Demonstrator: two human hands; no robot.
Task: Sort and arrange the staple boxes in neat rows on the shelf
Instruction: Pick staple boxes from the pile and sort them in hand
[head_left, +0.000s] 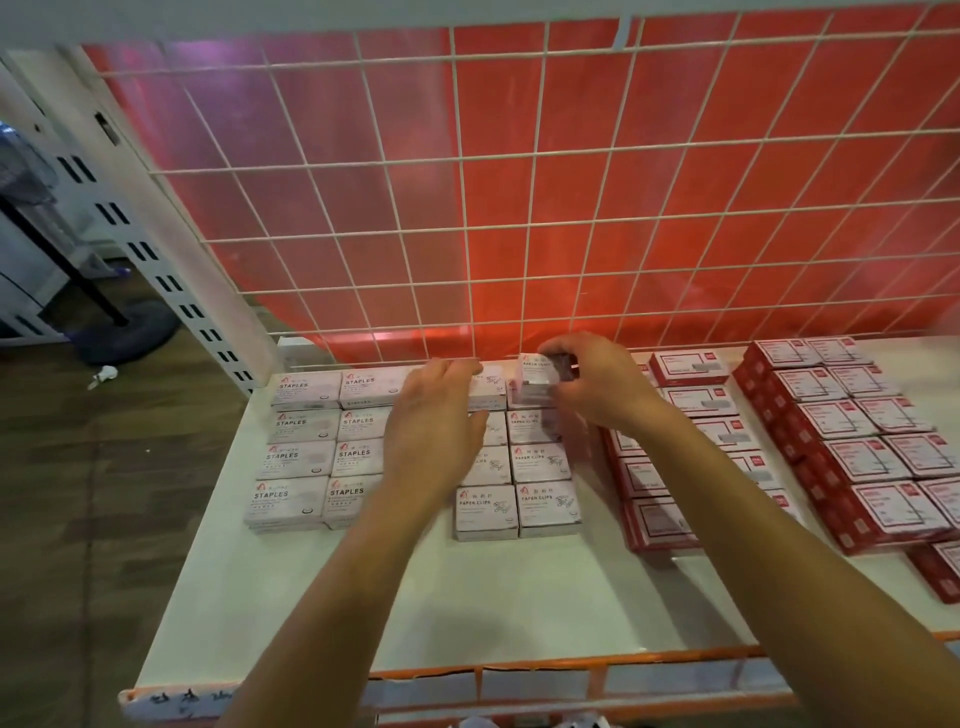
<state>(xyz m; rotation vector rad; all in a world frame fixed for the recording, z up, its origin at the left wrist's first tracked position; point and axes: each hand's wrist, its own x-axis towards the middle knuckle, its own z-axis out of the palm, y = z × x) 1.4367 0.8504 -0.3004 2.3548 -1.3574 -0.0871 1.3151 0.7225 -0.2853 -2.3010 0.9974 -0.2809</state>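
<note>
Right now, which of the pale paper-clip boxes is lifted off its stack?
The pale paper-clip box at the back of the right column, tilted in the right hand; the others lie flat.

Eight white boxes marked STAPLES (292, 458) show on the shelf (519, 597), in two columns of four. Beside them, white boxes marked PAPER CLIPS (543, 462) stand in two more columns; seven tops are at least partly visible, some hidden under an arm. One more paper-clip box (537, 382) is raised at the back. The red boxes (883, 506) on the right fill about four columns, too overlapped to count exactly. Two hands appear.
</note>
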